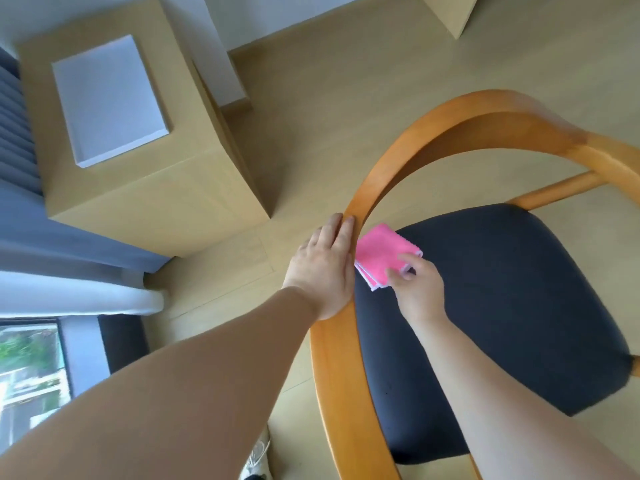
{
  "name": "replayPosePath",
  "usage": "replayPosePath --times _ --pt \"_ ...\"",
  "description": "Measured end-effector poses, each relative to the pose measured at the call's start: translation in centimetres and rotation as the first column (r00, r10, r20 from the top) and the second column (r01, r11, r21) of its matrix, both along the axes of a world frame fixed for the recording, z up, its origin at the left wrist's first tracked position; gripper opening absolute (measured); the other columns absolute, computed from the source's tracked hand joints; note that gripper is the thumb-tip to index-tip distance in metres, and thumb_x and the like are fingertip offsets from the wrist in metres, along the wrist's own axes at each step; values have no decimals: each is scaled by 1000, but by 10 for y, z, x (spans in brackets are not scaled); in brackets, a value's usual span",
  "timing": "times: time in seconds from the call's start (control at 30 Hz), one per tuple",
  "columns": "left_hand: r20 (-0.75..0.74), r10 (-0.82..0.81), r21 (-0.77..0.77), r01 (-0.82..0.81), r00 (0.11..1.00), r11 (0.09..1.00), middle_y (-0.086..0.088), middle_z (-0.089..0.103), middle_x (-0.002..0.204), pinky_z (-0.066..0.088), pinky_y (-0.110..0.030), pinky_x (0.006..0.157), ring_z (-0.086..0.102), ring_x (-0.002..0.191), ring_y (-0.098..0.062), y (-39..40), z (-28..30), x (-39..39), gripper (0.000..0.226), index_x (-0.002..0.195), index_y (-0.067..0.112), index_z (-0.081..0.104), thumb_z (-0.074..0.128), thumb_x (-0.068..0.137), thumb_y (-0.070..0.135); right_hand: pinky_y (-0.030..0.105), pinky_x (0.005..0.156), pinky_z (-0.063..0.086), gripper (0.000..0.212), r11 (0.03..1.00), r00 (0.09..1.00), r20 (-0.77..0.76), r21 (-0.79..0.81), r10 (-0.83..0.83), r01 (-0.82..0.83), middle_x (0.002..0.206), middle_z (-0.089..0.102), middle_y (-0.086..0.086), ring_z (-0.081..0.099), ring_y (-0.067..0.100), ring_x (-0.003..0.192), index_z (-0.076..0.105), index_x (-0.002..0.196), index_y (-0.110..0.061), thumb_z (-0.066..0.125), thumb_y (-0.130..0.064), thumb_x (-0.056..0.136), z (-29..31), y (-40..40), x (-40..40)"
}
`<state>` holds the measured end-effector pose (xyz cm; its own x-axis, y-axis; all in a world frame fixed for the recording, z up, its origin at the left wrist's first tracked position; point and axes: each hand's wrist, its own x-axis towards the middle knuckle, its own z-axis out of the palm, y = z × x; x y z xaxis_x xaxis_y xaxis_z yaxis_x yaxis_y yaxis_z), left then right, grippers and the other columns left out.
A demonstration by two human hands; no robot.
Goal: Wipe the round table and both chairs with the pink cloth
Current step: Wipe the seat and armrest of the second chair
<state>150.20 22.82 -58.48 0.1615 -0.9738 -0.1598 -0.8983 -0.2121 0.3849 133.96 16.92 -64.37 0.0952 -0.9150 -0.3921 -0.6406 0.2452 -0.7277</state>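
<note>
Two hands are at work on one chair [349, 358]. The left hand [322, 271] lies flat on the chair's curved wooden rail, with its fingers [341, 230] straight and close together, pointing to about 1 o'clock. It holds nothing; it just rests on the wood. The right hand [419, 292] is just beside it, at 3 o'clock from the left hand, inside the curve of the rail. Its thumb and fingers pinch the pink cloth [382, 256] at the cloth's lower corner. The cloth is folded into a small square and sits against the inner side of the rail, above the dark seat [502, 306]. It looks like the cloth touches the wood, but the left hand hides that edge, so I cannot be sure.

The rail bends in a big arc from 6 o'clock up to 1 o'clock and around to 3 o'clock. A wooden cabinet [156, 188] stands at 10 o'clock, well apart from the chair, with a flat white tray [107, 98] on top. A grey curtain [20, 133] hangs at 9 o'clock and a window [27, 368] shows at 8 o'clock. A white shoe [258, 459] peeks out at 6 o'clock on the pale floor [346, 81].
</note>
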Motion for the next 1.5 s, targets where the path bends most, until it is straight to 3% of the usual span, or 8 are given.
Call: replayPosePath --times 0.23,0.37,0.53,0.63,0.73,0.97,1.2,1.5 --pt "-42 15 49 -13 999 999 -1 17 158 40 -37 98 42 129 -28 0 4 1 59 152 16 10 31 98 22 33 73 52 24 889 821 -374 16 430 -458 135 39 0 61 21 83 59 114 -10 50 -9 92 -35 13 -37" --pt "1 6 78 -6 1000 997 -1 18 158 44 -35 85 55 111 -32 0 6 -1 60 153 16 8 31 98 23 33 91 49 36 692 661 -446 -118 604 -712 140 44 6 52 24 119 57 124 -8 56 -6 88 -47 -10 -25" --pt "39 -12 85 8 999 996 -2 21 157 43 -33 82 57 107 -33 -1 6 -1 59 152 15 10 30 97 24 42 114 18 87 413 388 -578 -94 718 -906 142 42 20 34 40 136 35 134 -9 85 -19 63 -79 -40 16" --pt "56 -17 68 13 998 998 -6 26 155 45 -34 80 59 100 -34 -2 6 0 58 152 13 15 33 97 22 51 117 15 59 341 269 -674 -27 688 -940 141 41 18 30 38 135 26 131 -12 57 -35 86 -97 -41 33" --pt "60 -34 59 30 998 998 -7 31 153 47 -34 76 61 96 -34 0 8 1 60 151 12 20 27 93 26 50 112 22 42 354 293 -692 -58 660 -933 131 50 14 40 35 126 33 127 -11 27 -39 96 -106 -40 36" --pt "74 -30 82 24 997 996 -3 23 156 47 -36 78 58 107 -31 -1 7 0 58 152 18 10 28 98 27 49 116 20 61 313 293 -698 -104 653 -944 131 50 16 41 37 127 41 133 -5 60 -30 81 -114 -50 17" --pt "69 -29 107 22 997 994 1 16 157 47 -37 88 54 112 -29 -1 7 2 59 152 24 -2 23 98 31 43 117 17 47 524 436 -730 -125 526 -842 131 52 4 41 27 127 45 132 -14 18 -33 99 -120 -97 -22" --pt "98 -37 86 29 994 996 1 18 157 45 -34 82 56 109 -28 1 3 4 59 152 24 0 22 98 33 40 120 9 55 742 597 -712 -161 370 -651 146 39 5 25 25 140 35 142 -16 5 -37 100 -124 -141 -77"
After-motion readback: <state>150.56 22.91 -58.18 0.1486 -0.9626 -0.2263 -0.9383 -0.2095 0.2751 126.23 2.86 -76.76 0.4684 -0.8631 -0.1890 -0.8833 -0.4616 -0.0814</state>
